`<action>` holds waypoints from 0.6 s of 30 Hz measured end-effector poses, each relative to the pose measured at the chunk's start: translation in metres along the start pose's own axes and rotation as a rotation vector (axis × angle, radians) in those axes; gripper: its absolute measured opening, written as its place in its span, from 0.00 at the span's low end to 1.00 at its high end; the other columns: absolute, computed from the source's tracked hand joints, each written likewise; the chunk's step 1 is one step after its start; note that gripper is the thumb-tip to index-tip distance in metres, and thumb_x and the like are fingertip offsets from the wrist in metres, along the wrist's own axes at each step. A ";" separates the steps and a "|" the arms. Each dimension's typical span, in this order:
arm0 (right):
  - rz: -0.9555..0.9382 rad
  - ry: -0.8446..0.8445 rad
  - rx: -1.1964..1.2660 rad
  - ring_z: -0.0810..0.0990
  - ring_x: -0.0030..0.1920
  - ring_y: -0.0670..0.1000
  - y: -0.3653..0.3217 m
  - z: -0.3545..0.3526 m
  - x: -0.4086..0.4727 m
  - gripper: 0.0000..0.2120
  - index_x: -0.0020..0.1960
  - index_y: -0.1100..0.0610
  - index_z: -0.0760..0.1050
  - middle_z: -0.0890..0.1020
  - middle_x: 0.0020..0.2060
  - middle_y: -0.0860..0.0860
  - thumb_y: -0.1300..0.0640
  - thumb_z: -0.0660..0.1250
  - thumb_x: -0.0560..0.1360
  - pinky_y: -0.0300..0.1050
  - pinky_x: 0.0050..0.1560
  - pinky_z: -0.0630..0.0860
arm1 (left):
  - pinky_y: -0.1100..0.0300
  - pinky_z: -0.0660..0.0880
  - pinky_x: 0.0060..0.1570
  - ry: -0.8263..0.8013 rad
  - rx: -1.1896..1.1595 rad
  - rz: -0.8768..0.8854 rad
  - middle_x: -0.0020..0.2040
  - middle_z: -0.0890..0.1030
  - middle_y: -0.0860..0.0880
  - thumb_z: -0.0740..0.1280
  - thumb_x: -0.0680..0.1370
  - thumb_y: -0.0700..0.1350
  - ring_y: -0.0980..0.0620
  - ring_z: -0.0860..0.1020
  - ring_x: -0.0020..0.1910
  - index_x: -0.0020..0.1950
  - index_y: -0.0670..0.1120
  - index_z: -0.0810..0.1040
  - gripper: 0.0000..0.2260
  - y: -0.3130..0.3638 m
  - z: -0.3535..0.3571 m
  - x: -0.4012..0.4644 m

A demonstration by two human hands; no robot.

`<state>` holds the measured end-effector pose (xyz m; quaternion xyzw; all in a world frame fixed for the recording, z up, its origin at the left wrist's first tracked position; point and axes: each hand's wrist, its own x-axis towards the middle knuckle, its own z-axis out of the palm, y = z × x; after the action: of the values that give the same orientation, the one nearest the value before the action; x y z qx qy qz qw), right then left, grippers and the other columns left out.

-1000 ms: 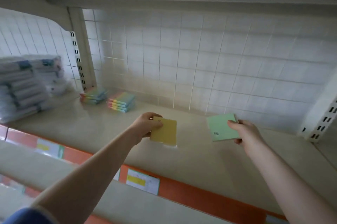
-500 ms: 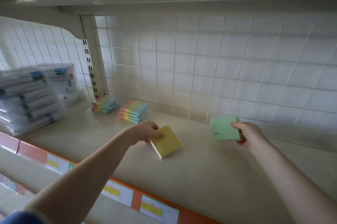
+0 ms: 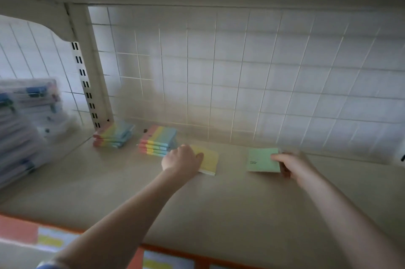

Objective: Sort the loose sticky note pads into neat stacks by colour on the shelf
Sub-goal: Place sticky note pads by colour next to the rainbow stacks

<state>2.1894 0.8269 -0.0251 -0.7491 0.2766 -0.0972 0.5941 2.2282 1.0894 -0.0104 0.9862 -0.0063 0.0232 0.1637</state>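
The left hand (image 3: 182, 160) lies on top of a yellow pad (image 3: 208, 162), which rests flat on the beige shelf (image 3: 219, 214) just right of a stack of rainbow-striped pads (image 3: 158, 140). The fingers cover the pad's left part and the thumb (image 3: 198, 157) lies across its top face; whether the fingers curl round the far edge cannot be told, as the back of the hand hides them. The right hand (image 3: 293, 165) holds a green pad (image 3: 262, 160) by its right edge, thumb on the top face and fingers beneath, so this one is plainly grasped. The green pad bears a small block of dark print near its left edge and sits low over the shelf, well apart from the yellow pad; contact with the shelf surface cannot be confirmed. A second stack of rainbow pads (image 3: 114, 135) stands further left, beside the slotted upright post (image 3: 89, 71). Clear-wrapped packs (image 3: 24, 128) are piled at the far left of the shelf. A white wire grid panel (image 3: 241, 76) forms the back wall. The orange front rail (image 3: 19, 230) carries price labels (image 3: 50, 239).
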 end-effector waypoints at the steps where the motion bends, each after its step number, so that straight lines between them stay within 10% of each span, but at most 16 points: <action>1: -0.027 0.036 -0.100 0.71 0.25 0.52 0.001 -0.003 -0.003 0.04 0.39 0.60 0.76 0.75 0.27 0.55 0.64 0.70 0.71 0.35 0.22 0.65 | 0.55 0.72 0.53 -0.007 0.032 0.040 0.59 0.78 0.44 0.58 0.79 0.60 0.43 0.76 0.58 0.62 0.43 0.71 0.23 0.000 -0.001 0.001; 5: -0.110 0.092 -0.422 0.71 0.21 0.51 0.003 -0.012 -0.009 0.09 0.33 0.56 0.75 0.76 0.23 0.54 0.58 0.72 0.70 0.37 0.23 0.64 | 0.53 0.74 0.53 -0.091 0.063 0.164 0.59 0.77 0.44 0.61 0.76 0.64 0.43 0.76 0.58 0.64 0.44 0.69 0.28 -0.008 -0.008 0.006; 13: -0.234 0.030 -0.705 0.79 0.46 0.55 0.001 -0.013 -0.007 0.24 0.62 0.52 0.75 0.81 0.54 0.56 0.47 0.74 0.68 0.41 0.42 0.69 | 0.54 0.77 0.52 -0.222 0.048 0.365 0.62 0.75 0.48 0.66 0.71 0.67 0.47 0.77 0.56 0.70 0.51 0.65 0.33 -0.019 -0.010 0.009; 18: -0.265 -0.028 -0.715 0.78 0.50 0.54 -0.002 -0.016 -0.002 0.25 0.64 0.54 0.75 0.80 0.55 0.56 0.49 0.74 0.69 0.40 0.44 0.67 | 0.55 0.76 0.52 -0.190 0.065 0.339 0.60 0.76 0.49 0.64 0.71 0.69 0.48 0.77 0.56 0.70 0.52 0.64 0.33 -0.015 -0.002 0.015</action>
<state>2.1803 0.8149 -0.0181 -0.9396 0.1855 -0.0601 0.2814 2.2431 1.1045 -0.0124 0.9736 -0.1867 -0.0425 0.1241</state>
